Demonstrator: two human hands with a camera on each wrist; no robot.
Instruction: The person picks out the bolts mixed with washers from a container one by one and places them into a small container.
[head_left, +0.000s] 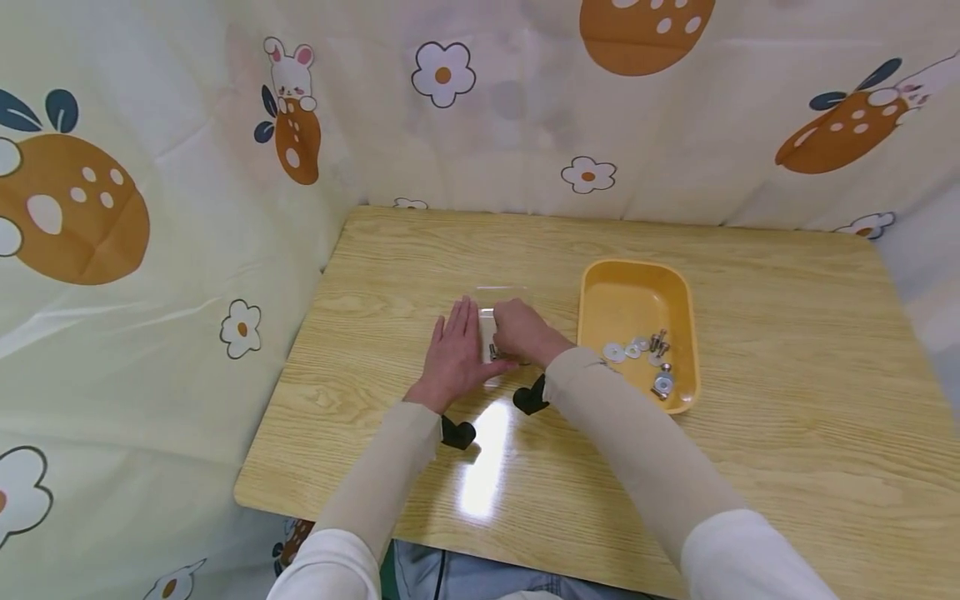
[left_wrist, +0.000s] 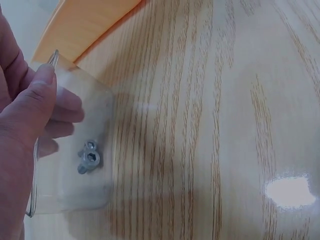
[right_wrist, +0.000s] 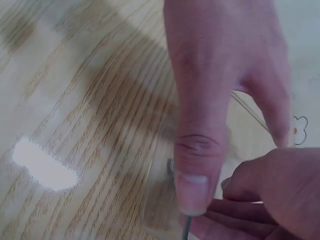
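A clear plastic box (head_left: 486, 332) stands on the table between both hands. Along its left side lie the straight fingers of my left hand (head_left: 452, 354), and that thumb stretches over the near rim. My right hand (head_left: 523, 330) comes in from the right, fingers curled at the box; in the left wrist view they show beyond the near rim. Whether they hold anything I cannot tell. Small metal socket-head screws (left_wrist: 90, 159) lie in the box, seen through its near wall. The left thumb (right_wrist: 192, 175) covers part of them in the right wrist view.
To the right, an orange tray (head_left: 633, 287) holds several washers (head_left: 614, 352) and screws (head_left: 660, 342). Black heart-shaped pieces (head_left: 458, 433) are at both wrists. A printed curtain (head_left: 510, 150) hangs behind and left of the wood-grain table (head_left: 795, 358).
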